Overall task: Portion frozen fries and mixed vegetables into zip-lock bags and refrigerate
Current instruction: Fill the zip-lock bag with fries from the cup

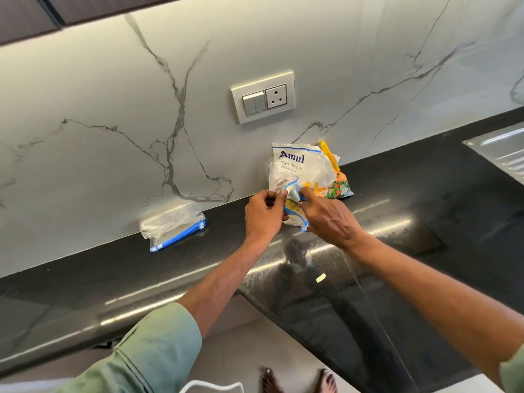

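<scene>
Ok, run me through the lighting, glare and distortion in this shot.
Head view: the marble wall glows brightest just under the cabinet; head view: white glare streaks run along the glossy black countertop, which also shows reflections; head view: the wide lens bows the counter edge; the Amul packet print reads clearly, while the left hand, right hand and zip-lock bag look slightly soft.

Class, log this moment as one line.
left hand: pinches clear blue-sealed zip-lock bag | right hand: grips same bag | white Amul fries packet: against marble wall | stack of spare zip-lock bags: untouched
</scene>
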Available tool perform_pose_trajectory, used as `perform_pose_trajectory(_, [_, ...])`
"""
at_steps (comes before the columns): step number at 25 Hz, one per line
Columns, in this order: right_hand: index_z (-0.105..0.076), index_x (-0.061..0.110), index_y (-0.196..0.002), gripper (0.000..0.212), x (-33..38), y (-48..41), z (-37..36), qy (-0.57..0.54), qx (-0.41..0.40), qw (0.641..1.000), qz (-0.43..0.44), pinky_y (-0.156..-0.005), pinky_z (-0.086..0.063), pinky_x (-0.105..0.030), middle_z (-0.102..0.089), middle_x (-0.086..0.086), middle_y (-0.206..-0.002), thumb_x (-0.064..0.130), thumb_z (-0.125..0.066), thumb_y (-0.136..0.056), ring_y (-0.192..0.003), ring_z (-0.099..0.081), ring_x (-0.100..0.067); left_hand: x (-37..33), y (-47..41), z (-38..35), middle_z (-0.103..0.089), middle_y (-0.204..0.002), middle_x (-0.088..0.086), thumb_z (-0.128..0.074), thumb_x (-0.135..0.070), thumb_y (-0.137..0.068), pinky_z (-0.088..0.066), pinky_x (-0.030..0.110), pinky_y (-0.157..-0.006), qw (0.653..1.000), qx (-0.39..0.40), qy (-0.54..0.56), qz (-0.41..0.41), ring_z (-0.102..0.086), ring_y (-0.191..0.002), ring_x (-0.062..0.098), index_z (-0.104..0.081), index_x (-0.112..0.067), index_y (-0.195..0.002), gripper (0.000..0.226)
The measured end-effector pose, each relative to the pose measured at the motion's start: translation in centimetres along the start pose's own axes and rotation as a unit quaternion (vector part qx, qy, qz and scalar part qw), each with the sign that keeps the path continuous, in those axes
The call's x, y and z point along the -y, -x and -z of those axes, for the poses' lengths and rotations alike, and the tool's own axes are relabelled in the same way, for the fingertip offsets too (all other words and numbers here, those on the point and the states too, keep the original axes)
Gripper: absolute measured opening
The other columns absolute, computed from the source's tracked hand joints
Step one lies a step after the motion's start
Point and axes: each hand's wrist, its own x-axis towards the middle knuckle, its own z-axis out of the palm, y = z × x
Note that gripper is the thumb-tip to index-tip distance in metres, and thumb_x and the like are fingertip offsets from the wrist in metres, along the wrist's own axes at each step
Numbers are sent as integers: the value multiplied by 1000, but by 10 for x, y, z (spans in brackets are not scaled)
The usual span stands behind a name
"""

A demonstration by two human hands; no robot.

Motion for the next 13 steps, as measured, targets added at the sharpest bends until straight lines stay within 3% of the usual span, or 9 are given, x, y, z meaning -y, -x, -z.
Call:
perform_pose_trajectory(2, [-62, -9, -91, 4, -11, -1, 0, 23, 0, 999, 47, -32, -43, -34, -59, -20, -109, -7, -60, -94, -42, -39, -18, 2, 3, 1, -76, -83, 4, -65, -43, -99, -64, 46, -73, 1000, -1, 5, 6, -76, -64, 16, -69, -10, -94, 34])
perform_pose_trajectory(4, [-63, -12, -97, 16, -17, -5, 2, 35, 2, 996, 81, -31, -40, -33, -61, -23, -117, -4, -50, -96, -40, -41, -19, 4, 4, 4, -75, -84, 0, -61, -47, -100, -64, 47, -74, 1000, -9, -15, -2, -76, -69, 16, -67, -16, -94, 33])
perform_pose_trajectory(7, [-62, -15, -109, 21, -18, -6, 5, 35, 7, 993, 112, -31, -31, -29, -63, -26, -132, -4, -50, -95, -37, -38, -19, 10, 9, 10, -74, -85, -1, -53, -46, -104, -64, 44, -71, 999, -19, -26, -14, -74, -70, 13, -62, -16, -98, 32])
perform_pose_trajectory(10, [-36, -2, -143, 43, -20, -1, 0, 30, 8, 993, 117, -37, -26, -30, -70, -24, -121, 5, -26, -102, -40, -35, -17, 21, 15, 14, -74, -82, -1, -47, -49, -105, -62, 48, -72, 999, -32, -32, -5, -74, -70, 16, -60, -18, -99, 35])
perform_pose_trajectory(11, [-34, -2, -146, 45, -18, 1, 2, 25, 5, 993, 116, -37, -27, -30, -72, -22, -114, 4, -30, -101, -40, -35, -17, 24, 18, 14, -74, -82, -1, -46, -49, -106, -62, 49, -71, 999, -33, -32, -8, -73, -70, 16, -59, -18, -99, 35])
perform_pose_trajectory(13, [-48, -9, -143, 51, -15, 3, 2, 17, -25, 992, 122, -32, -28, -28, -71, -16, -88, -2, -56, -92, -38, -32, -15, 25, 23, 13, -72, -79, -2, -47, -49, -106, -61, 49, -68, 998, -44, -25, -32, -73, -67, 16, -58, -18, -96, 34])
